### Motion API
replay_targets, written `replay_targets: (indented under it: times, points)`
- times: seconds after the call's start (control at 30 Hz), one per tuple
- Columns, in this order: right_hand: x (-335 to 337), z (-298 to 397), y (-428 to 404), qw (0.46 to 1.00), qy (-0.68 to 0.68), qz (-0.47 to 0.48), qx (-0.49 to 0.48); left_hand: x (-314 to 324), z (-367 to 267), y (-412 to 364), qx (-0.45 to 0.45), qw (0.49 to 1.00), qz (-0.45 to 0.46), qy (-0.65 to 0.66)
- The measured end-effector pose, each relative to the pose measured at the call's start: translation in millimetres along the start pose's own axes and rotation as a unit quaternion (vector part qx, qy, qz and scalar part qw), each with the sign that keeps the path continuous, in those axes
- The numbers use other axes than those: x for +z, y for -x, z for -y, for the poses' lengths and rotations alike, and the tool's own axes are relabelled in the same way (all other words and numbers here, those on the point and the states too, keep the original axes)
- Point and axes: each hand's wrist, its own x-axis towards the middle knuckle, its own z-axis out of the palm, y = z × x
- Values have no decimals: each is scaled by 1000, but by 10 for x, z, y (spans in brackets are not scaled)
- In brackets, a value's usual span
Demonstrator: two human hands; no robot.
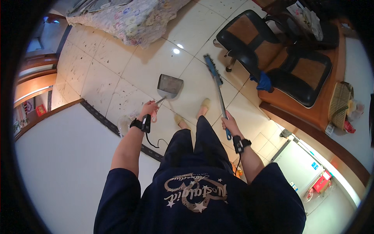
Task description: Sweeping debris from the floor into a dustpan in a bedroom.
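My left hand (149, 108) is closed around the handle of a long-handled dustpan (170, 85), whose grey pan rests on the tiled floor ahead of my feet. A pink handle end shows just below that hand. My right hand (230, 122) grips the pole of a broom (214, 68) with a blue head and dark bristles. The broom head lies at the floor to the right of the dustpan, near a chair's castors, and does not touch the pan. Both wrists wear black straps with small devices and cables.
Dark specks mark the floor tiles (100, 65) at the left. A floral cloth (137, 23) hangs at the top. Black and brown chair parts (248, 38) and a blue glove (263, 82) are at the right. A white refrigerator (298, 163) stands lower right; a white partition (73, 146) is left.
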Motion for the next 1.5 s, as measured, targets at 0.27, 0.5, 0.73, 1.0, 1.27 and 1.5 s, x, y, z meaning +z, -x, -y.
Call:
replay_targets:
  times: [0.27, 0.5, 0.73, 1.0, 1.27, 1.5]
  points:
    - [-381, 453, 244, 992, -120, 31, 16, 244, -346, -109, 15, 989, -83, -121]
    - [-6, 650, -162, 962, -197, 176, -65, 1282, -782, 454, 142, 973, -36, -178]
    - [224, 1641, 333, 925, -199, 321, -42, 2272, -653, 382, -249, 897, 354, 86]
    - [-2592, 1454, 500, 629, 139, -668, -373, 2372, -993, 492, -168, 908, 172, 343]
    - [-4503, 783, 115, 861, -178, -421, -225, 2434, -1070, 794, -181, 887, 234, 354]
    - [-3677, 650, 4, 808, -113, -531, -229, 2350, -1130, 1008, -240, 858, 237, 388]
